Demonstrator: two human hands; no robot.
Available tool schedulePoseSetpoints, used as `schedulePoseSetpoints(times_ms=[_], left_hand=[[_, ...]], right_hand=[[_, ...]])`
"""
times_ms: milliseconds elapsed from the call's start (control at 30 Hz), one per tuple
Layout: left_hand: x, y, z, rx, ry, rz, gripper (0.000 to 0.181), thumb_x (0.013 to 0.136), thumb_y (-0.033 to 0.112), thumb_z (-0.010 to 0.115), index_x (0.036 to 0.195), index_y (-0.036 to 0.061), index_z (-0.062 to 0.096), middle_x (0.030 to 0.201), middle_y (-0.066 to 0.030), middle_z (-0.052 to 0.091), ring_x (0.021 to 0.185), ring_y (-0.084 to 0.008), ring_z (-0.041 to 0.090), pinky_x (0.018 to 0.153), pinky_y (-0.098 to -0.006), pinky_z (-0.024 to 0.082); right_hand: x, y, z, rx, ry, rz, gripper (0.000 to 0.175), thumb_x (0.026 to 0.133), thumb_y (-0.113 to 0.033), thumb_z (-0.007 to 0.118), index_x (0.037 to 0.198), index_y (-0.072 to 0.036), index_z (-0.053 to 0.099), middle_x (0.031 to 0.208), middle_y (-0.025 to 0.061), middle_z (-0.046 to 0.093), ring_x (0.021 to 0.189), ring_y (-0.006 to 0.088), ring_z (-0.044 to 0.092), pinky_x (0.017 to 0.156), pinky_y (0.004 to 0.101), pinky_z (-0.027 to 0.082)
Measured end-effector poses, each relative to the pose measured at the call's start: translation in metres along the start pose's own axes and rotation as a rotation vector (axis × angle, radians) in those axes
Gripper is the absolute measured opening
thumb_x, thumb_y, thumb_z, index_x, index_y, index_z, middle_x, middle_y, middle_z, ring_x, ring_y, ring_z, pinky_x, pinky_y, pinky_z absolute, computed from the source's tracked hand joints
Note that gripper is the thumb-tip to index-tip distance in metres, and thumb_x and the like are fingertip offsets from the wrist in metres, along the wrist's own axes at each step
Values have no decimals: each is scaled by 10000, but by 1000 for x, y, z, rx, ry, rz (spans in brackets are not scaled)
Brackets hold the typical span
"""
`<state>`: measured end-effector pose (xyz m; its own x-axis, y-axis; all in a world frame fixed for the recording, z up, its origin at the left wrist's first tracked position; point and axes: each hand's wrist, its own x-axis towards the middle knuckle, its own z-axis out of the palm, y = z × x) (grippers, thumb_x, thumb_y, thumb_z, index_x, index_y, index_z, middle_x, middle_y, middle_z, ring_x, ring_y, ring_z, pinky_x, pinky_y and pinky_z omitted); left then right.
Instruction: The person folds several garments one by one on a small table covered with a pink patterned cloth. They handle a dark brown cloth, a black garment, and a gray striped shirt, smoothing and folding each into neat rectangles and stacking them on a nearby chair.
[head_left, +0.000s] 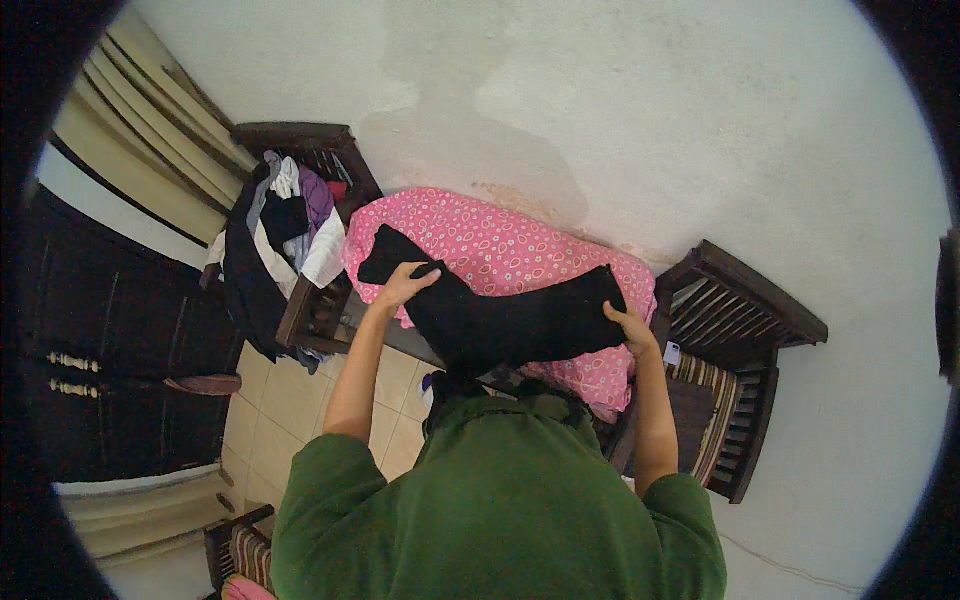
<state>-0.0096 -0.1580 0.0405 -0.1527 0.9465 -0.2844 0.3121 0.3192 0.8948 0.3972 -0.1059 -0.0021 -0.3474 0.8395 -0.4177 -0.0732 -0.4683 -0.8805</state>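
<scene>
A black garment (510, 322) is stretched out between my two hands, in front of my body. My left hand (407, 283) grips it near its left part, thumb on top, and a flap of the cloth extends beyond my fingers. At the other end, my right hand (631, 328) pinches the garment's edge. Behind and beneath the black cloth lies a pink patterned cover (487, 247) with small flowers and drop shapes, spread over a seat against the wall. The garment's lower part hangs close to my green shirt, and its exact kind cannot be made out.
Mixed clothes (281, 217) are heaped on a dark wooden chair (296, 311) at the left. Another wooden seat (750, 420) with a striped cushion stands right, bearing a phone-like object (672, 353). Dark double doors (112, 352) and beige curtains (150, 135) are farther left; the wall (675, 135) rises ahead.
</scene>
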Motion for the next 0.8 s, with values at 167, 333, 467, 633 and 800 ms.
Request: schedulePoseSetpoints(times_ms=[167,333,467,633,800], left_hand=[[13,-29,-9,-217,271,211,423,819,301,561,1029,-66,541,911,-59,582,859,-115,503,772,-236,389],[33,-40,-12,-214,357,2,376,830,298,540,900,-70,569,797,-58,590,684,-125,518,631,-273,405],[8,-2,35,-770,289,-102,379,852,324,504,927,-40,575,880,-77,598,761,-160,549,702,-292,428],[-34,26,102,-1060,-51,-48,488,870,415,432,1104,-9,487,1103,-111,520,1029,-213,488,877,-357,387],[-59,9,104,-814,324,-122,541,784,380,604,1086,-37,437,1013,-104,527,979,-188,495,843,-330,384]], right_hand=[[14,8,-18,116,72,-150,379,812,-206,586,1130,-25,487,1068,54,550,955,146,514,843,273,397],[36,-2,0,234,4,-153,367,845,-236,536,1118,4,487,1034,57,556,937,156,521,843,289,405],[25,-17,63,427,91,-212,420,856,-292,511,1126,28,477,1042,70,554,942,174,531,845,291,413],[-4,-22,170,-527,-95,-170,457,832,-295,510,1167,1,418,989,156,535,895,221,517,770,314,405],[-7,22,203,-787,-317,-757,675,773,-191,564,1336,-62,215,1381,254,53,1139,352,367,905,390,349]])
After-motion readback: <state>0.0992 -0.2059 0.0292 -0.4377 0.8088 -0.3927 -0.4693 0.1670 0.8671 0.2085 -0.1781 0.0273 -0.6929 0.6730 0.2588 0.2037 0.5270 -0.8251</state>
